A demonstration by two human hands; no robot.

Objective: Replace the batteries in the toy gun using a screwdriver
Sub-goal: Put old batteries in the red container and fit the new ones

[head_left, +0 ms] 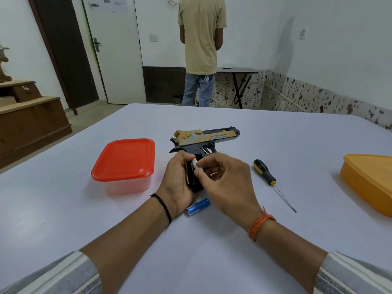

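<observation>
Risk: left hand [180,179] grips the toy gun [201,141] handle; right hand [222,177] pinches a white battery [195,165] at the opening. Reversed polarity or slipping likely.

Toy gun [203,141] grip mostly hidden under the left hand [178,181] fingers, small white object [195,164], perhaps a battery, blurred between both hands' fingertips, orange container [369,183] cut off at the right edge, blue battery [198,206] partly behind the left wrist

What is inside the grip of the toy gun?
A white battery sits at the open grip of the toy gun, pinched by the right hand. The left hand covers the rest.
</observation>
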